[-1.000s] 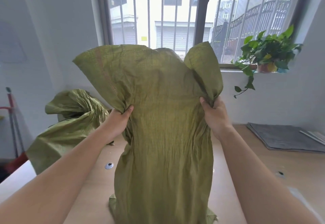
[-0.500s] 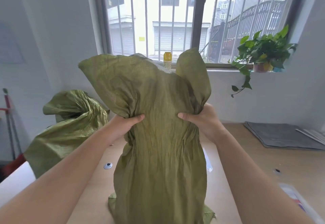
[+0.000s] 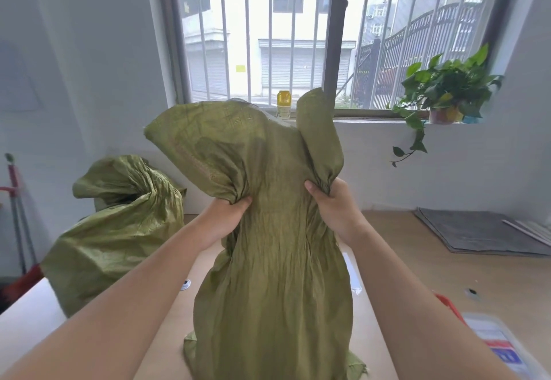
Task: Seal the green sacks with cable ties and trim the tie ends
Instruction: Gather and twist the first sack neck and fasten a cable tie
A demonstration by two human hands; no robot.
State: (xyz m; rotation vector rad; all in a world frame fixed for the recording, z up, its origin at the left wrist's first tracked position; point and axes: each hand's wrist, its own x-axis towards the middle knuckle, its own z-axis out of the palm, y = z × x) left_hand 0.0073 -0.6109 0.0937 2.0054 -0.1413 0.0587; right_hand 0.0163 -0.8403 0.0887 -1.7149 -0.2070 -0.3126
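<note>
Fingers of L hand (image 3: 226, 215) & R hand (image 3: 331, 209) clench green sack (image 3: 274, 275) neck; slack middle may slip open w/o tie.

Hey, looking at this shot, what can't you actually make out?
Head view:
- Contents of the held sack: its own fabric hides them.
- Most fingers of left hand and right hand: buried in bunched fabric.
- Any tie on the second sack: folds cover its neck.
- Plastic box, lower right: blurred, cut off by the edge.
</note>
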